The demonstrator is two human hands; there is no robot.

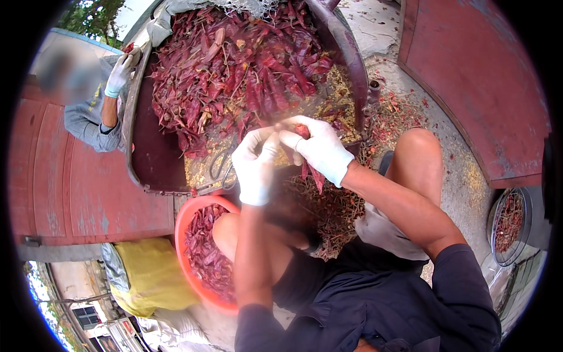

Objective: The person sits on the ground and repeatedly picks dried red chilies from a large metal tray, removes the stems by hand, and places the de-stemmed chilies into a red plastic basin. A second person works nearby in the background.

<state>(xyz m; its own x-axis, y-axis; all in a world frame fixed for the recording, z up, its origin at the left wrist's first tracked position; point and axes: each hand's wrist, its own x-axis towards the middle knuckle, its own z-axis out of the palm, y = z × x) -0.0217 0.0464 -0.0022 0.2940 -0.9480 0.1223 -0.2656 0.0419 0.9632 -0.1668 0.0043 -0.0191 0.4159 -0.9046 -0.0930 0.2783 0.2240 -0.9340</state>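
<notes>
Both my hands wear white gloves and meet above the near edge of a dark metal cart bed [350,50]. My right hand [319,148] is closed around dried red chili peppers [314,176]; their tips hang below the fingers and a red bit shows above. The fingers of my left hand [256,159] are pinched together against the right fingertips. What they pinch is too small to make out. A large heap of dried red chilies [234,76] fills the bed, with loose yellow seeds [202,170] around it. Scissors [221,167] lie beside my left hand.
An orange-red basin [183,234] of chilies stands by my left knee. Stems and scraps [331,217] lie between my legs. Across the bed at left, a co-worker's gloved hand [120,73] holds something reddish. A yellow sack [152,276] lies lower left; a round sieve [509,226] is at right.
</notes>
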